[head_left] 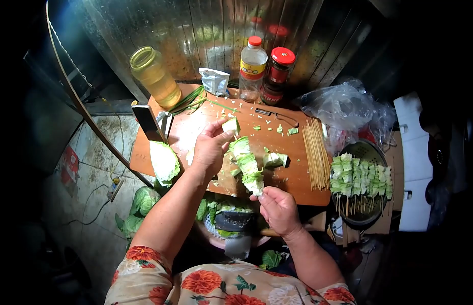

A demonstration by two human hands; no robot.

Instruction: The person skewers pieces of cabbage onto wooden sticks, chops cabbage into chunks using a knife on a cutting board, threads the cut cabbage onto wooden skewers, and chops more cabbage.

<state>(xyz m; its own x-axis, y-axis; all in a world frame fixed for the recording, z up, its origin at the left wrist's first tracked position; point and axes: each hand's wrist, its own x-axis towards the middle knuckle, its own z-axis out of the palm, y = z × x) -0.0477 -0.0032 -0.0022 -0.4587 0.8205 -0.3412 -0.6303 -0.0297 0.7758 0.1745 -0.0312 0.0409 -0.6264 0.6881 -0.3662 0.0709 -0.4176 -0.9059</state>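
Observation:
Between the thumb and fingers of my left hand (210, 148) is a pale green cabbage piece (231, 125), held over the wooden board (193, 129). My right hand (279, 210) grips the lower end of a cabbage skewer (248, 165), threaded with several folded leaf pieces. The skewer slants up toward my left hand, its tip close to the held piece. Another cut cabbage chunk (275, 160) lies on the board beside the skewer. A larger cabbage wedge (164, 162) rests at the board's left edge.
Bare bamboo sticks (316, 155) lie at the board's right. Finished cabbage skewers (361, 177) sit on a dark colander (366, 218). Along the back stand a yellow jar (156, 79), a bottle (252, 68) and a red-lidded jar (281, 67). A phone (148, 122) stands left.

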